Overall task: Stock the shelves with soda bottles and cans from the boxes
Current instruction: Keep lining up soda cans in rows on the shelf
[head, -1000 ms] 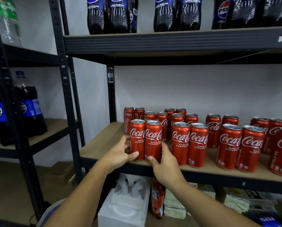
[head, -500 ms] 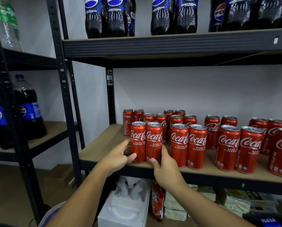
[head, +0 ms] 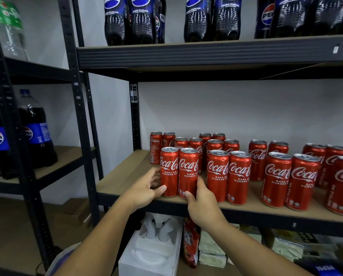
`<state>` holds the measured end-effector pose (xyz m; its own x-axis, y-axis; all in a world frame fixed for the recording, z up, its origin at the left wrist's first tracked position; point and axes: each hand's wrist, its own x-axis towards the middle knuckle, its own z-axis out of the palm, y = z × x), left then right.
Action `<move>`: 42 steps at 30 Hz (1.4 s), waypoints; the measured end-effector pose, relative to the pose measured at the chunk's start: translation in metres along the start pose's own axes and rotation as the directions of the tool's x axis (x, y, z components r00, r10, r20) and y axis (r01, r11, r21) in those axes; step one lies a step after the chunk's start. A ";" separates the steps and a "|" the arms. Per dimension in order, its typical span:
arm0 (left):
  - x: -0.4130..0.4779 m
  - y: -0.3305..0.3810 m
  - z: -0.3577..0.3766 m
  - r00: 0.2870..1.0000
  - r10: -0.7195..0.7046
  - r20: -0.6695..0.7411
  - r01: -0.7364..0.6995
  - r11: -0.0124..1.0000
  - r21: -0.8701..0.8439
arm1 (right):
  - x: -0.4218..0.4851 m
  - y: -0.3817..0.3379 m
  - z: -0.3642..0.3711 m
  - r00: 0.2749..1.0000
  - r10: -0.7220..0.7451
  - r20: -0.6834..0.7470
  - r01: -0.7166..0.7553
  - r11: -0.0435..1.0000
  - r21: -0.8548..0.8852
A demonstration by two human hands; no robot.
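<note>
Your right hand (head: 202, 204): thumb on front of right can (head: 188, 172), fingers curled round its side, clamped. Left hand (head: 144, 189): thumb tip touching left can (head: 169, 170), fingers spread, blurred; grip cannot be told. Both cans upright at shelf (head: 122, 176) front edge, labels "Coca-Cola", "RASA ASLI KURANG GULA".

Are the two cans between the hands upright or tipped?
Upright. Both cans stand on their bases on the shelf, lids up; the left hand and right hand hold their sides.

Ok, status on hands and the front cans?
Left hand grips front-left can. Right hand grips neighbouring can. Both upright at shelf edge. Nothing blocking.
</note>
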<state>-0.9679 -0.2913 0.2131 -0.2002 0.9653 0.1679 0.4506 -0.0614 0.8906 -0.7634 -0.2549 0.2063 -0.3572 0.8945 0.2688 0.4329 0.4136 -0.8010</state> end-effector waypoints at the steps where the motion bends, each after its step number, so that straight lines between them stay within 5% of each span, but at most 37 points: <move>1: 0.000 0.000 0.000 1.000 0.000 0.001 0.000 1.000 0.003 | 0.000 0.000 0.000 1.000 0.005 0.002 -0.005 1.000 0.000; 15: -0.002 0.001 -0.001 1.000 -0.018 -0.005 0.018 1.000 0.003 | 0.003 -0.002 -0.008 0.998 0.028 0.055 -0.026 0.999 -0.038; 20: -0.010 0.009 0.002 1.000 0.023 0.000 -0.023 0.999 -0.035 | -0.007 -0.011 -0.026 0.993 -0.087 0.078 0.090 0.995 -0.037; 23: -0.016 0.025 0.000 0.985 0.120 -0.123 -0.126 0.991 -0.043 | -0.009 -0.022 -0.045 0.983 -0.177 0.053 0.178 0.983 -0.033; 27: -0.016 0.059 -0.010 0.939 0.216 -0.267 -0.201 0.976 0.084 | -0.006 -0.046 -0.074 0.964 -0.265 0.027 0.266 0.963 -0.043; 33: 0.019 0.116 -0.019 0.943 0.272 -0.194 -0.216 0.939 0.269 | 0.035 -0.083 -0.108 0.944 -0.321 0.076 0.329 0.926 -0.183; 37: 0.066 0.131 -0.029 0.971 0.219 -0.094 -0.160 0.892 0.423 | 0.089 -0.093 -0.123 0.958 -0.265 0.113 0.288 0.901 -0.325; 42: 0.119 0.145 -0.033 0.998 0.065 -0.011 -0.038 0.708 0.705 | 0.149 -0.088 -0.131 0.961 -0.193 0.197 0.271 0.789 -0.551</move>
<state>-0.9552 -0.1941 0.3766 -0.1798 0.9565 0.2295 0.9400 0.0984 0.3266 -0.7466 -0.1355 0.3873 -0.5899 0.7465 0.3078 0.7008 0.6627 -0.2642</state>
